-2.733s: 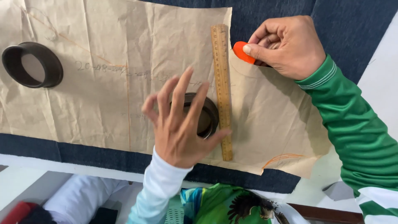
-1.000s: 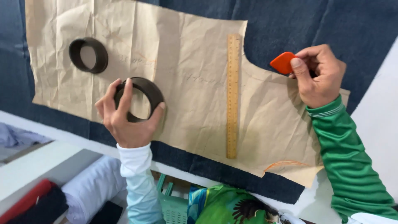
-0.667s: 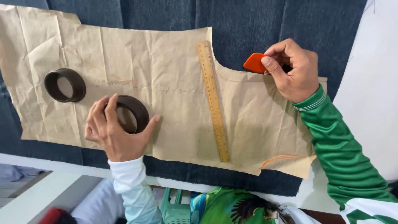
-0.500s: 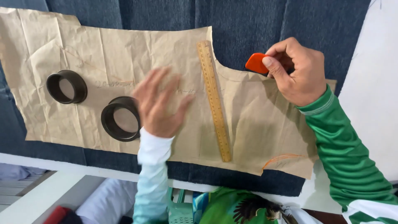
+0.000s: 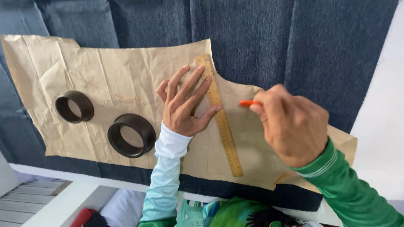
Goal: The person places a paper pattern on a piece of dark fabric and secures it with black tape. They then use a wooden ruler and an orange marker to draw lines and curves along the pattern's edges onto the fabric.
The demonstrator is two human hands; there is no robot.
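Fingers (image 5: 191, 90) pressing ruler (image 5: 221, 117); right hand (image 5: 292, 124) pinching chalk (image 5: 248, 103)

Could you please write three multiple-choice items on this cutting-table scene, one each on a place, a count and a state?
1. Where does the left hand rest?
A. on the wooden ruler and brown paper pattern
B. on a ring
C. off the table

2. How many dark ring weights lie on the pattern?
A. one
B. two
C. four

3. What does the right hand hold?
A. nothing
B. scissors
C. an orange chalk piece

Answers: 1 A, its fingers press the ruler; 2 B, both rings lie left of the hand; 3 C, the orange tip shows at the fingers.
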